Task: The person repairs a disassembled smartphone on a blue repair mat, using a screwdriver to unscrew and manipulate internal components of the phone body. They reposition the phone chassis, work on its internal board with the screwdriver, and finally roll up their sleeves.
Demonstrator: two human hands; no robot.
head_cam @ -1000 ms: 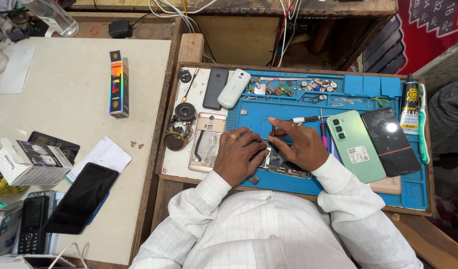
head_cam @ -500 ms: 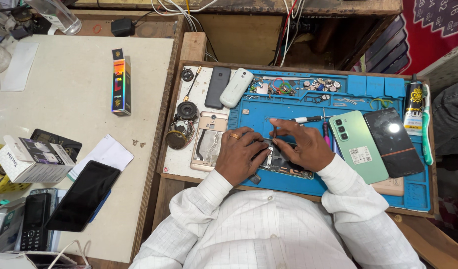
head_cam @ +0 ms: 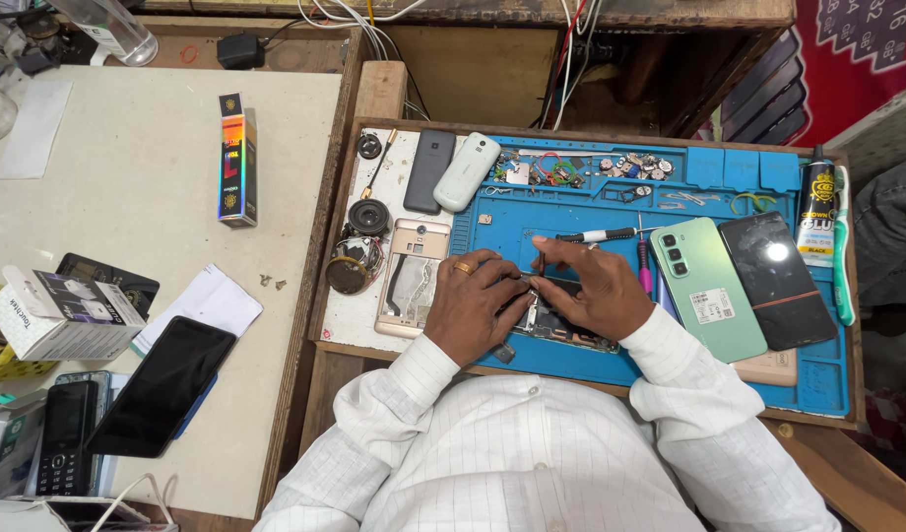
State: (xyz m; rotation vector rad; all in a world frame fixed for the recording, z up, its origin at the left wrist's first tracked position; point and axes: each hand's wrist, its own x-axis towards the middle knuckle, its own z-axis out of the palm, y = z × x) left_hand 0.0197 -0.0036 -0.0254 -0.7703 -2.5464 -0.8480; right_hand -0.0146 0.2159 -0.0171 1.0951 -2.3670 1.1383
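Blue mat (head_cam: 571, 212); tall rainbow box (head_cam: 236, 160) leftward, both hands (head_cam: 537, 300) on opened phone (head_cam: 561, 325).

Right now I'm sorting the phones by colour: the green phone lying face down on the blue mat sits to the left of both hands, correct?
Not quite. In the head view the green phone lies face down on the blue mat, but to the right of both hands, beside the right hand, not left of the left hand.

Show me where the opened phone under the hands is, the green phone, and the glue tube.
opened phone (head_cam: 571, 330), head view, on its exposed insides between both hands
green phone (head_cam: 707, 288), head view, middle of its back
glue tube (head_cam: 815, 212), head view, on its black and yellow body
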